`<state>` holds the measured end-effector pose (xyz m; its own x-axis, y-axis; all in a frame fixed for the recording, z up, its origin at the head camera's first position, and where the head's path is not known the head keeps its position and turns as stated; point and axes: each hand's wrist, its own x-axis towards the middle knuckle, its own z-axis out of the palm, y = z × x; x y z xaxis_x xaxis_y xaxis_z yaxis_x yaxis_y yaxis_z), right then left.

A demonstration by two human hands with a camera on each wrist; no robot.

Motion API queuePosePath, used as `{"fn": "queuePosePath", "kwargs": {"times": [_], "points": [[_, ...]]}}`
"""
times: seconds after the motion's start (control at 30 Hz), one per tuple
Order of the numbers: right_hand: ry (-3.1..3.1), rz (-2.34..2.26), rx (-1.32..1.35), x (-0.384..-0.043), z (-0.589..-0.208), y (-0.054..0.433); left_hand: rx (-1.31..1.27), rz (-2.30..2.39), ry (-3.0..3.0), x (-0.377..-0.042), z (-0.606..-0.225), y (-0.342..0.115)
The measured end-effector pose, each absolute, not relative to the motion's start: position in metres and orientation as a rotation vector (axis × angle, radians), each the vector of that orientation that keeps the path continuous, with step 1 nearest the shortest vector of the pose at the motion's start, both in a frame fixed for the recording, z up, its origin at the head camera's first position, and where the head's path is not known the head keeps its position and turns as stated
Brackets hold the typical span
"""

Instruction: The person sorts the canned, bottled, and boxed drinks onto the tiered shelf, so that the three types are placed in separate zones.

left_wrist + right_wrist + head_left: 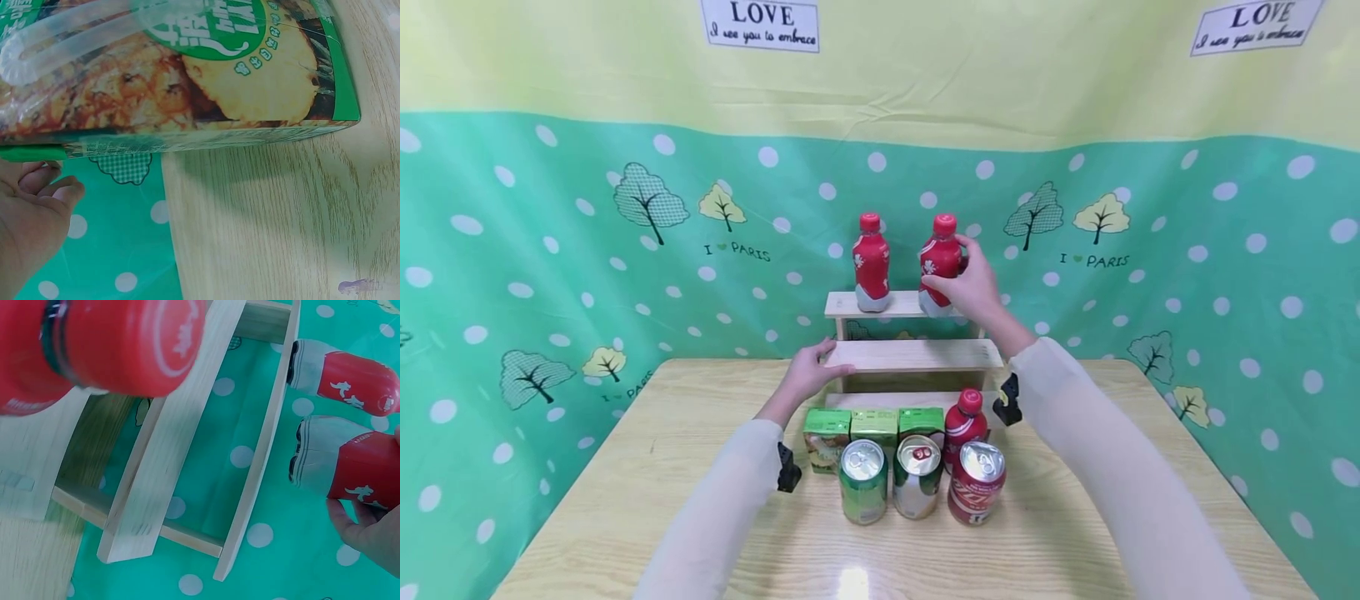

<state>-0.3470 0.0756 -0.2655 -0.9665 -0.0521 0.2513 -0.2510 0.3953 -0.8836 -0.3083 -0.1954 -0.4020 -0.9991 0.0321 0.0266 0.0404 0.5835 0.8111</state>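
Note:
My right hand [966,283] grips a red bottle [939,257] with a white base at the right of the top step of a wooden stepped rack [917,354]. In the right wrist view, a narrow gap shows between this bottle's base [315,456] and the step. A matching red bottle [871,265] stands upright on the same step, to its left. My left hand [805,373] holds the left end of the middle step, thumb along the front edge and fingers behind. The left wrist view shows part of that hand [37,212] beside a pineapple-print carton [187,69].
Before the rack stand green drink cartons [875,423], another red bottle [966,425], two green cans [863,483] [917,479] and a dark red can [977,483]. They sit on a wooden table [662,500]. A green polka-dot cloth [760,292] hangs behind.

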Motion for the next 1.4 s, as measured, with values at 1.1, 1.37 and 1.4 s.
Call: {"fn": "queuePosePath", "kwargs": {"times": [1.1, 1.37, 1.4], "points": [[-2.36, 1.753, 0.121, -0.374, -0.284, 0.036, -0.048, -1.388, -2.806, -0.311, -0.403, -0.196], [-2.341, 1.761, 0.147, -0.381, -0.288, 0.036, -0.053, -1.375, -2.801, -0.312, -0.401, -0.194], [-2.338, 1.76, 0.152, -0.382, -0.289, 0.037, -0.053, -1.373, -2.802, -0.312, -0.401, -0.194]]}}
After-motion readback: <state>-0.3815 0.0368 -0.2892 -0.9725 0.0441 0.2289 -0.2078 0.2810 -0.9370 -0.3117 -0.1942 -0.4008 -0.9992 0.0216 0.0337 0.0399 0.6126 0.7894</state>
